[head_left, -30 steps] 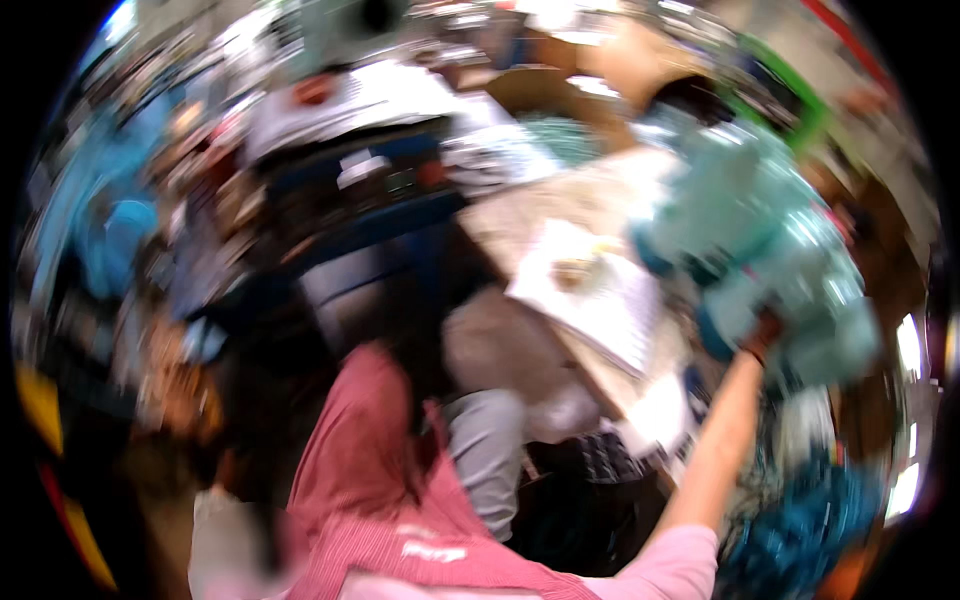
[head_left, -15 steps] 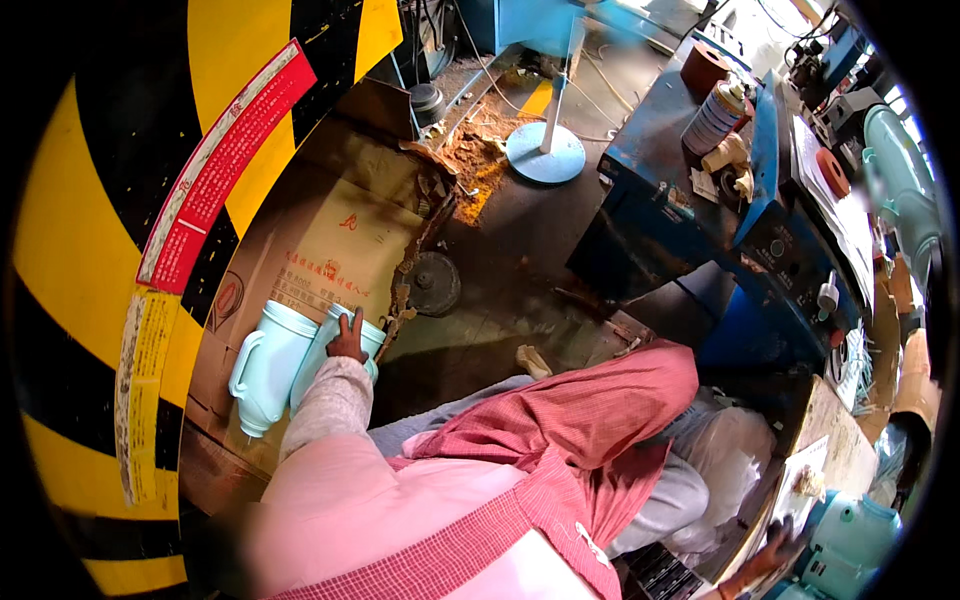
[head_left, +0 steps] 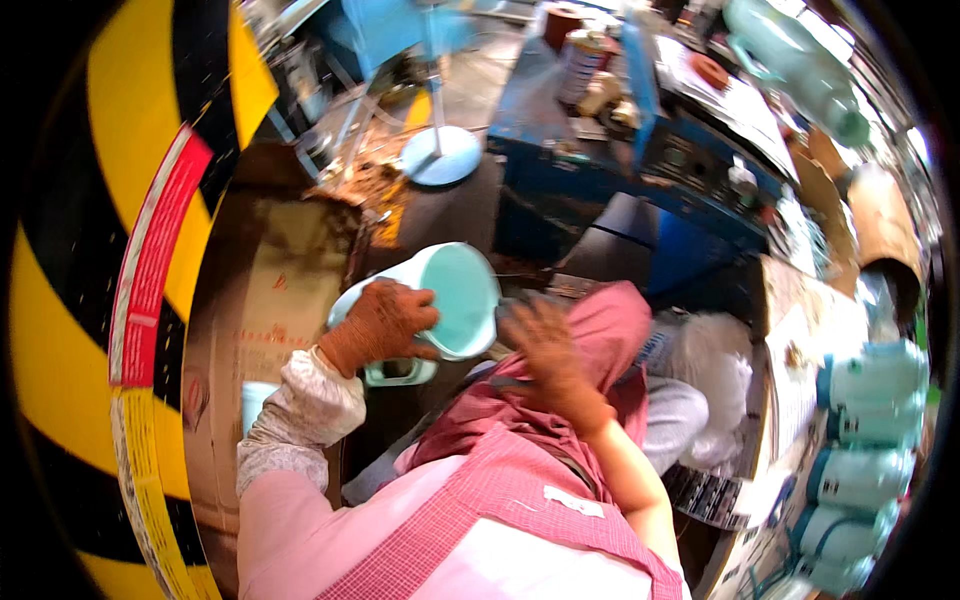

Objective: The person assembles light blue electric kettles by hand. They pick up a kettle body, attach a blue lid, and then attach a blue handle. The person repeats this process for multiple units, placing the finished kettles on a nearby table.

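Smooth pale-teal plastic jug [head_left: 455,300] (round-mouthed) sits clamped in left hand [head_left: 378,325] fingers; right hand [head_left: 548,345] fingers spread apart.

One pale-green jug [head_left: 455,298] sits in two gloved hands, one more jug [head_left: 258,403] stands below-left of it, and four stacked jugs [head_left: 868,440] lie far to its right.

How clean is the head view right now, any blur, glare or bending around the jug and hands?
Head view: the jug and left hand are fairly sharp; the right hand is smeared by motion. Fisheye bends the striped post near the rim. Bright glare washes out the papers at upper right; the cardboard box lies in shadow.
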Available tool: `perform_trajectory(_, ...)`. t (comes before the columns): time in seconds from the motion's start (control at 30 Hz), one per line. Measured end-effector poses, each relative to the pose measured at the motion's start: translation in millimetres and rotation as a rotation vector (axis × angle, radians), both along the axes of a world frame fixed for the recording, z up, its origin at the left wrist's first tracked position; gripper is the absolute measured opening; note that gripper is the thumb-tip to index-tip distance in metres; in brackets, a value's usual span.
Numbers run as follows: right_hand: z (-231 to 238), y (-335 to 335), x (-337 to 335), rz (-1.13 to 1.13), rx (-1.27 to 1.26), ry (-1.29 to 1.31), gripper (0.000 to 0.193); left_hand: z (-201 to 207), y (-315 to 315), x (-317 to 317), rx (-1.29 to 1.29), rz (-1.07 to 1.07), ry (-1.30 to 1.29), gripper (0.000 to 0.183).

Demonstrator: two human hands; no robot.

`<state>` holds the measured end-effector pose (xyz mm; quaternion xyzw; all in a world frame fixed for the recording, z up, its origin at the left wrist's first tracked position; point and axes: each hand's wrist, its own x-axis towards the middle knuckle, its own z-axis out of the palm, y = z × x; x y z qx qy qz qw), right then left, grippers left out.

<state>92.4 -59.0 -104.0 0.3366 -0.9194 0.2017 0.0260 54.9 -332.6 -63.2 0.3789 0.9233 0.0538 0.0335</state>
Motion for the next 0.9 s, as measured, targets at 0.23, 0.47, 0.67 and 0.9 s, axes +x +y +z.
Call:
perform_trajectory(0.23,47.1,129.6,45.2,-0.958,-1.274,-0.257,0.016,14.4,97.2,-68.5,1.367,0.017,0.098,0.058)
perform_trajectory(0.47,-32.9,184.7,107.6,-0.826,-2.073,-0.374,0.033,-22.5,158.5,-138.3,1.863,-0.017,-0.986,0.058)
perform_trajectory(0.67,-54.7,143.1,66.3,-0.666,-1.713,-0.617,0.054,151.3,214.8,-98.1,1.224,-0.345,-0.285,0.075)
perform_trajectory(0.9,-54.6,172.1,68.6,-0.896,-0.942,0.181,0.058,160.4,204.5,-115.2,0.625,-0.447,0.217,0.031)
